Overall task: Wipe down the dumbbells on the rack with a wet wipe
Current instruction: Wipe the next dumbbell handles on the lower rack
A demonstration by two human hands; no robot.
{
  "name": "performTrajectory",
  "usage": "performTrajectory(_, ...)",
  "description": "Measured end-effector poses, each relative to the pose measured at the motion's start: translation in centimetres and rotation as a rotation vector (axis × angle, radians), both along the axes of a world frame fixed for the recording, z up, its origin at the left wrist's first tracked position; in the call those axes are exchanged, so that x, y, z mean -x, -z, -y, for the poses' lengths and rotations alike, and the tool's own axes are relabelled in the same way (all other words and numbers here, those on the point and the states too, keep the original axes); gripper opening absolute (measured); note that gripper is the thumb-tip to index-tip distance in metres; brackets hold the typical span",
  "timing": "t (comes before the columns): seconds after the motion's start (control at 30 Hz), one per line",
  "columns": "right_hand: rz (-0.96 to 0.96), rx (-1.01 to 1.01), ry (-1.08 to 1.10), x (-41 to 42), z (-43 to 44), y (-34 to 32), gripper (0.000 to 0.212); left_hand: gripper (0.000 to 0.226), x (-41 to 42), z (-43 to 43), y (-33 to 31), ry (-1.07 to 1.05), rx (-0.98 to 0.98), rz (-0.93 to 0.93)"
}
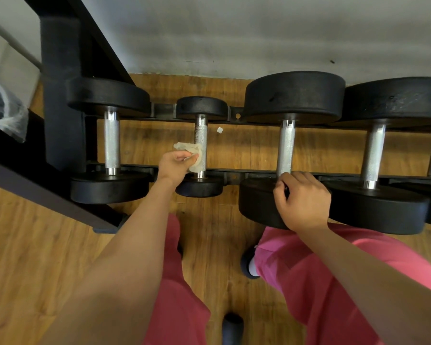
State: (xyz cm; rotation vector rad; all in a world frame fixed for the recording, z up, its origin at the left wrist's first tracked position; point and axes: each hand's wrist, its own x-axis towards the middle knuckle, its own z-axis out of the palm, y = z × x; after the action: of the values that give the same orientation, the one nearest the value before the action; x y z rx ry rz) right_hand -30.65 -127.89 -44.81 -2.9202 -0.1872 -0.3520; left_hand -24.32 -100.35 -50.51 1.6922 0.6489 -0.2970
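- The wet wipe (194, 159) is crumpled and pressed against the near part of the small dumbbell's (200, 134) ridged metal handle.
- The left hand (173, 163) pinches the wipe between curled fingers and thumb, knuckles up, just left of that handle.
- The right hand (305, 202) lies on the near black head of the big dumbbell (286, 145) next along, fingers curled over the head's top edge right by the handle.
- The rack (234, 174) carries four dumbbells side by side across its two dark rails. A mid-sized one (112, 143) sits at the left end, then the small one, the big one and another large one (373, 153).
- The far-right dumbbell's far head is cut off by the frame edge, and a further dark shape beyond it is too clipped to tell.
- The right hand covers part of the big dumbbell's near head.
- At the left edge a clear plastic bag (10, 113) holds something dark that is hard to make out.
- Under the rack lies a wooden floor (60, 245).
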Motion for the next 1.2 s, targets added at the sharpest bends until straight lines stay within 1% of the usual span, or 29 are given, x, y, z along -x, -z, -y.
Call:
performTrajectory(0.17, 0.001, -0.005, -0.002, 0.0, 0.0, -0.1, 0.029, 0.009, 0.4, -0.4, 0.3, -0.039, 0.016, 0.004)
performTrajectory(0.2, 0.002, -0.007, -0.002, 0.0, 0.0, -0.1, 0.029, 0.011, 0.5, -0.5, 0.4, -0.01, 0.002, 0.004)
performTrajectory(0.3, 0.004, -0.004, -0.004, -0.1, -0.1, -0.1, 0.029, 0.03, 0.8, -0.6, 0.3, 0.173, -0.072, -0.028)
performTrajectory(0.33, 0.005, -0.003, -0.004, -0.1, -0.1, -0.1, 0.029, 0.032, 0.9, -0.6, 0.2, 0.193, -0.082, -0.038)
performTrajectory(0.37, 0.005, -0.002, -0.003, 0.0, -0.1, -0.1, 0.029, 0.032, 0.9, -0.6, 0.2, 0.186, -0.092, -0.039)
performTrajectory(0.47, 0.002, -0.003, -0.002, 0.0, 0.0, -0.1, 0.029, 0.02, 0.9, -0.8, -0.1, 0.151, -0.118, -0.017)
performTrajectory(0.53, 0.001, -0.004, -0.004, 0.0, 0.0, -0.2, 0.03, 0.019, 1.1, -1.0, -0.3, 0.148, -0.122, -0.009)
performTrajectory(0.6, 0.004, -0.002, -0.006, 0.0, -0.1, -0.2, 0.03, 0.012, 1.2, -0.9, -0.4, 0.242, -0.162, -0.017)
performTrajectory(0.67, 0.006, 0.001, -0.006, 0.0, -0.1, -0.1, 0.03, 0.027, 1.4, -0.6, -0.8, 0.385, -0.277, -0.022)
performTrajectory(0.7, 0.007, 0.002, -0.005, 0.0, -0.1, -0.1, 0.03, 0.032, 1.4, -0.5, -0.9, 0.413, -0.315, -0.018)
performTrajectory(0.77, 0.008, 0.002, -0.004, 0.0, 0.0, -0.1, 0.03, 0.042, 1.5, -0.6, -1.0, 0.432, -0.346, 0.009)
performTrajectory(0.83, 0.01, 0.001, -0.006, 0.0, 0.0, -0.1, 0.029, 0.049, 1.7, -0.9, -1.0, 0.41, -0.32, 0.037)
performTrajectory(0.9, 0.015, 0.002, -0.002, 0.0, -0.1, -0.1, 0.029, 0.045, 2.0, -1.1, -0.9, 0.359, -0.318, 0.049)
performTrajectory(0.93, 0.015, 0.004, 0.001, 0.1, -0.1, -0.1, 0.028, 0.035, 2.2, -1.1, -0.9, 0.319, -0.345, 0.047)
performTrajectory(0.97, 0.015, 0.004, 0.002, 0.0, -0.1, -0.1, 0.028, 0.02, 2.3, -1.0, -1.0, 0.267, -0.368, 0.033)
performTrajectory(1.0, 0.015, 0.003, 0.002, 0.0, -0.1, 0.0, 0.029, 0.016, 2.5, -0.8, -1.1, 0.211, -0.397, 0.009)
performTrajectory(1.07, 0.016, -0.002, 0.002, 0.0, -0.1, 0.0, 0.029, 0.053, 2.6, -0.8, -1.0, 0.125, -0.421, -0.016)
performTrajectory(1.13, 0.017, -0.003, 0.002, 0.0, 0.0, 0.0, 0.029, 0.08, 2.6, -0.8, -1.5, 0.132, -0.379, 0.038)
performTrajectory(1.17, 0.018, -0.003, 0.001, 0.0, -0.1, 0.0, 0.029, 0.087, 2.5, -0.8, -1.5, 0.164, -0.345, 0.056)
performTrajectory(1.2, 0.02, -0.003, 0.0, 0.0, -0.1, -0.1, 0.029, 0.084, 2.4, -0.8, -1.4, 0.205, -0.318, 0.071)
